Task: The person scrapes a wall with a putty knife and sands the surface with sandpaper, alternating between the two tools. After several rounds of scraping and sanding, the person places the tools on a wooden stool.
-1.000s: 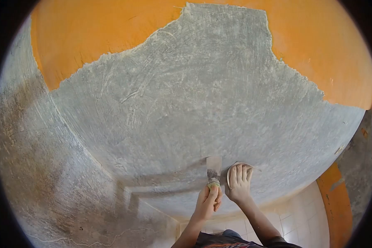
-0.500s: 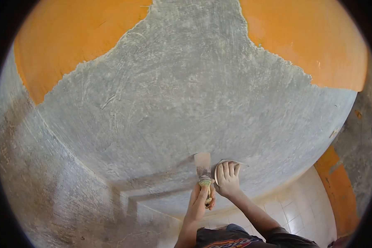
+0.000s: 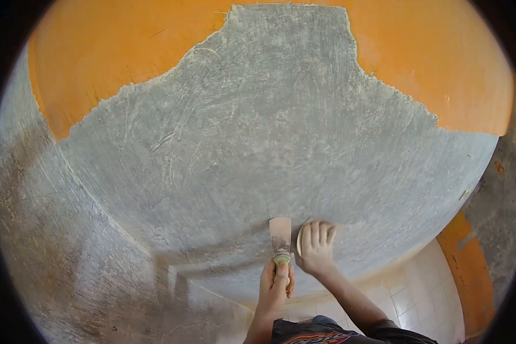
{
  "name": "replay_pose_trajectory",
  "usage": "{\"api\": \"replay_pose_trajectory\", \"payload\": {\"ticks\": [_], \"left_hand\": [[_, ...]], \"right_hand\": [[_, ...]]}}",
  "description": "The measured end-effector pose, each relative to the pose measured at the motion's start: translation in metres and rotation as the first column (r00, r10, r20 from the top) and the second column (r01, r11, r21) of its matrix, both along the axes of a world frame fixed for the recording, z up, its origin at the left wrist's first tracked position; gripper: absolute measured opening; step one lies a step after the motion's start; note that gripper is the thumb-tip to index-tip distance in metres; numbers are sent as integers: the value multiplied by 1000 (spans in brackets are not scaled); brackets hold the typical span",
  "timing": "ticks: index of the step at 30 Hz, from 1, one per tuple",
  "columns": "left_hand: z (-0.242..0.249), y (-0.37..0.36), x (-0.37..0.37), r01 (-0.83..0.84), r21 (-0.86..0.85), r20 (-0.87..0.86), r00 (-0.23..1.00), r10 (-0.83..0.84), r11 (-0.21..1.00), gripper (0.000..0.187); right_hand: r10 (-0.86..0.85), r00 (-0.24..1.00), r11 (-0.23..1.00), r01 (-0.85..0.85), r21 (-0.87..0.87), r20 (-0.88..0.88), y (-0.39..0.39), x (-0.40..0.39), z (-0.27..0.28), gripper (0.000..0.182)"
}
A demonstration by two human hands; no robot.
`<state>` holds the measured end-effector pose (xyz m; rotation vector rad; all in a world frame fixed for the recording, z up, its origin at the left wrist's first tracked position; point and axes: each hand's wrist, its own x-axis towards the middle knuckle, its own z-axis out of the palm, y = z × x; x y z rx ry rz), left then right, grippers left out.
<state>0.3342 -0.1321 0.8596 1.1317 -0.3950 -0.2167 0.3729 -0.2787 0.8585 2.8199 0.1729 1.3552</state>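
Observation:
In the lower middle of the head view, my left hand (image 3: 275, 285) is wrapped round the handle of a putty knife (image 3: 280, 229). Its wide blade points up, in front of the grey wall. Just to the right, my right hand (image 3: 317, 250) lies against the wall with its fingers bent over a piece of sandpaper (image 3: 299, 241). Only the curved edge of the sheet shows; the palm and fingers hide the rest. The bare grey wall surface (image 3: 258, 155) around both hands is scuffed and streaked with pale marks.
Orange paint (image 3: 114, 51) with ragged edges borders the grey area at upper left, above and at upper right. A worn side wall (image 3: 51, 241) meets it at the left. Pale floor tiles (image 3: 407, 295) lie below right, beside an orange-painted strip (image 3: 467, 269).
The view has tilted up slightly, bringing the top edge of the grey patch into sight. My right hand has shifted a little on the wall, and less of the sandpaper shows.

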Motion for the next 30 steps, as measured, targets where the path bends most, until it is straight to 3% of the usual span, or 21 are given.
{"api": "replay_pose_trajectory", "payload": {"ticks": [3,6,9,13,14,16,17,20,24,26,29,30], "left_hand": [[2,0,-5,-82,27,0,997,82,996,36],[-1,1,-6,-107,23,-4,994,107,994,34],[12,0,-11,-96,32,-61,993,98,995,30],[9,-3,-12,-73,-53,-142,988,65,996,33],[9,-2,-12,-60,-65,-151,987,50,996,34],[8,2,-12,-50,-75,-159,987,37,996,35],[8,3,-11,-36,-71,-147,989,26,997,36],[9,3,-9,-34,-69,-122,992,25,997,36],[20,-2,-8,-44,-75,-135,990,34,996,35],[18,-2,-9,-40,-74,-132,991,30,996,35],[11,2,-8,-28,-74,-135,991,18,997,34],[9,4,-8,-22,-76,-158,987,10,997,34]], "right_hand": [[-2,1000,1000,2,-1,13,-9,2,8,43],[-62,965,990,27,139,254,-23,9,89,59],[-151,915,987,121,105,373,-27,18,116,63],[-54,979,997,43,62,197,-3,13,62,56],[-48,990,998,44,36,129,5,12,33,54],[148,988,981,-141,132,-45,3,9,-51,53],[151,988,981,-144,129,-44,2,4,-57,53],[50,998,998,-52,47,31,2,0,-42,49],[-39,962,989,-1,149,269,-12,17,56,60],[-50,958,986,3,165,283,-16,20,75,62],[-41,954,990,-1,142,297,-11,23,48,63],[-23,986,984,-6,178,165,-3,19,29,63]]}}
